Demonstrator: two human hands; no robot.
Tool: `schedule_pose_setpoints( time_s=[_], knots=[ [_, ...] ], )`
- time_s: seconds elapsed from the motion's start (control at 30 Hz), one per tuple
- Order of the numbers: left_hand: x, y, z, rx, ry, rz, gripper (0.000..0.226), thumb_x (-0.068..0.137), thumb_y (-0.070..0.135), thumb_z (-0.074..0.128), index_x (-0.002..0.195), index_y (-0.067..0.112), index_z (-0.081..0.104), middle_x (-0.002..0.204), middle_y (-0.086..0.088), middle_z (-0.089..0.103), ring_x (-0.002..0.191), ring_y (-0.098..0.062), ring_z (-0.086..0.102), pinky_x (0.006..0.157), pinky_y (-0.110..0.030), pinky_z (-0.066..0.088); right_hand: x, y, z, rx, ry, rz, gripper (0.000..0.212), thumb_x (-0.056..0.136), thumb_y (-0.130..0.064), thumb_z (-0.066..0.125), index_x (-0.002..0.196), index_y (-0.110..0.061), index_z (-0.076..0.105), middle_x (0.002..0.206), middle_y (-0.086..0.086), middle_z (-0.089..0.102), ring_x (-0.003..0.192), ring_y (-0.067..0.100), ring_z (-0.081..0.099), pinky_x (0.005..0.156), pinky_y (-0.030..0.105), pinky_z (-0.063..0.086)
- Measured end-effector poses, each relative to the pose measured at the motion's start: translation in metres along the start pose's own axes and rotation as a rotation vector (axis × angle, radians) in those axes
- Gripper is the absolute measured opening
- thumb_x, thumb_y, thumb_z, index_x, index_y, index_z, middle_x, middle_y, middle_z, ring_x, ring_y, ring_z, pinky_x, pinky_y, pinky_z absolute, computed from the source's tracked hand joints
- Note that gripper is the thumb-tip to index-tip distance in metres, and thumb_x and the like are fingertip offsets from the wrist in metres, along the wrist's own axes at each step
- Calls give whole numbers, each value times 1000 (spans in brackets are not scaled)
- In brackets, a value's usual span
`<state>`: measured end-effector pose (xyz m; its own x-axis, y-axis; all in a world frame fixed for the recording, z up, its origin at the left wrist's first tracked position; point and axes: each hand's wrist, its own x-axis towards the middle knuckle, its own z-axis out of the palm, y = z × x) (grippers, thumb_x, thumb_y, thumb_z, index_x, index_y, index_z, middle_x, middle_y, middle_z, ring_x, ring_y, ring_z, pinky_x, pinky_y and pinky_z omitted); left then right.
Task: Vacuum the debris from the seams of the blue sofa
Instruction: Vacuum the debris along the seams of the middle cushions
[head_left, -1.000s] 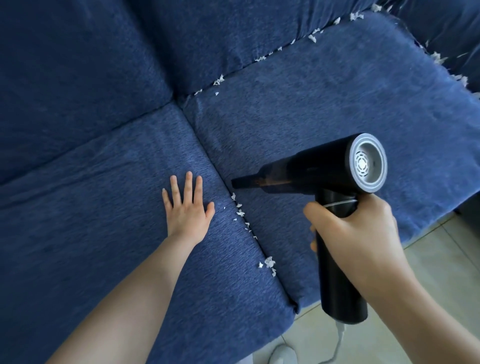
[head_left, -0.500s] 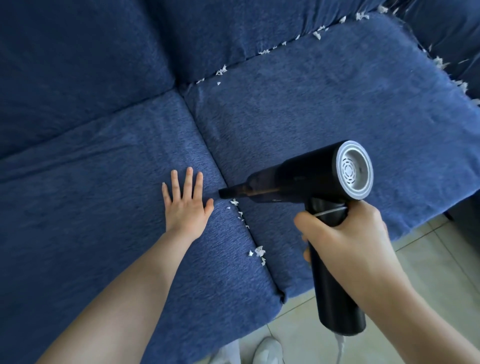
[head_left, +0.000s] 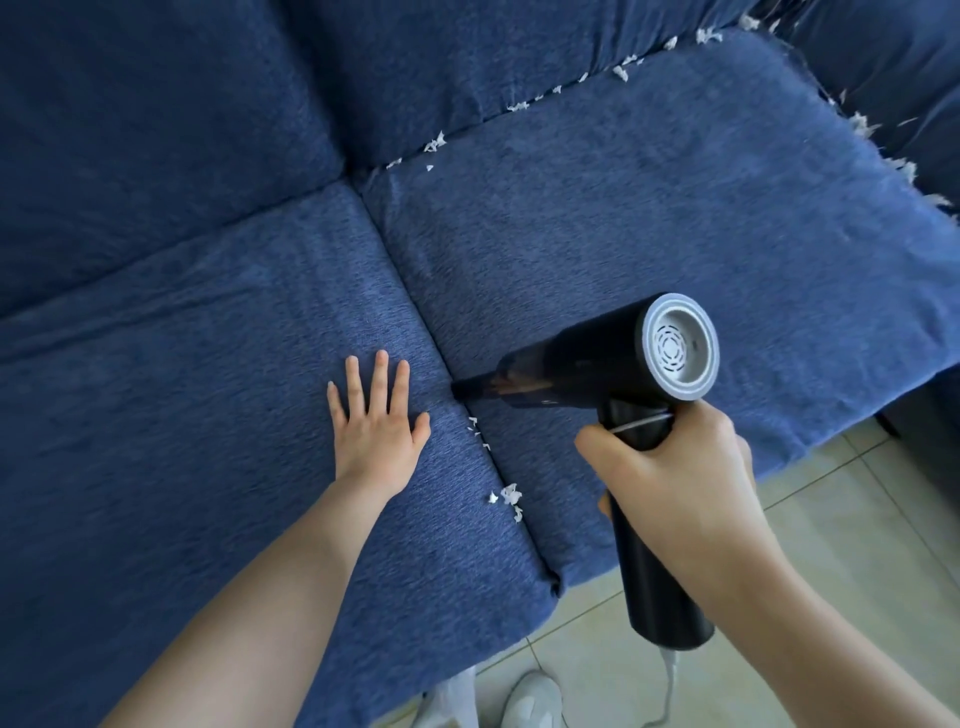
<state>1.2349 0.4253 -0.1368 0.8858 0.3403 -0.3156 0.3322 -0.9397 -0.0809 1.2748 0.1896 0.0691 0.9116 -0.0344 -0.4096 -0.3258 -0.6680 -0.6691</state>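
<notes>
My right hand (head_left: 675, 478) grips the handle of a black handheld vacuum (head_left: 587, 371) with a grey rear vent. Its narrow nozzle tip (head_left: 460, 388) touches the seam (head_left: 410, 306) between the two seat cushions of the blue sofa (head_left: 649, 223). My left hand (head_left: 376, 426) lies flat with fingers spread on the left cushion, just left of the nozzle. White paper scraps (head_left: 506, 496) lie along the seam nearer to me. More scraps (head_left: 435, 143) line the back seam, and others (head_left: 865, 124) the right-hand seam.
Pale floor tiles (head_left: 857, 519) show below the sofa's front edge. A white cord (head_left: 670, 670) hangs from the vacuum's handle. A white shoe (head_left: 530, 701) is on the floor by the sofa's front.
The vacuum has swung left and down, bringing its nozzle onto the cushion seam. Several scraps near the nozzle are gone. My left hand has stayed flat on the cushion.
</notes>
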Motion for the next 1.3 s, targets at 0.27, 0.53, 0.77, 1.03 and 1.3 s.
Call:
schedule_pose_setpoints(
  time_s=[0.27, 0.53, 0.77, 1.03, 1.3],
  knots=[
    [-12, 5, 4, 8, 4, 16, 71, 97, 56, 16, 151, 20, -14, 160, -6, -18, 143, -38, -23, 117, -57, -5, -13, 12, 2, -11, 15, -23, 29, 54, -45, 57, 64, -18, 54, 57, 2, 65, 72, 28, 71, 71, 36, 57],
    [-16, 6, 9, -18, 23, 26, 71, 97, 55, 21, 147, 22, -17, 161, -5, -16, 144, -38, -22, 117, -57, -6, -20, 16, 3, -8, 13, -31, 22, 68, -34, 70, 68, -19, 53, 61, -2, 63, 67, 19, 60, 60, 29, 43],
    [-24, 8, 12, -17, 31, 30, 72, 97, 56, 22, 148, 22, -15, 160, -5, -16, 144, -37, -22, 117, -57, -6, -29, 14, -3, -38, 21, -65, 25, 67, -37, 69, 68, -22, 50, 63, -4, 59, 69, 18, 54, 57, 29, 40],
    [-26, 10, 17, -26, 40, 41, 73, 96, 55, 27, 151, 21, -7, 161, -6, -12, 144, -38, -20, 116, -57, -6, -32, 23, 7, -40, 3, -26, 26, 69, -38, 70, 72, -23, 50, 71, 1, 63, 74, 25, 58, 65, 31, 44],
    [-32, 10, 17, -27, 52, 50, 72, 96, 54, 26, 153, 21, -3, 161, -6, -9, 145, -38, -17, 116, -58, -4, -39, 24, -12, -54, 14, -54, 26, 65, -39, 68, 66, -23, 49, 60, -3, 58, 67, 24, 55, 58, 29, 41]
  ],
)
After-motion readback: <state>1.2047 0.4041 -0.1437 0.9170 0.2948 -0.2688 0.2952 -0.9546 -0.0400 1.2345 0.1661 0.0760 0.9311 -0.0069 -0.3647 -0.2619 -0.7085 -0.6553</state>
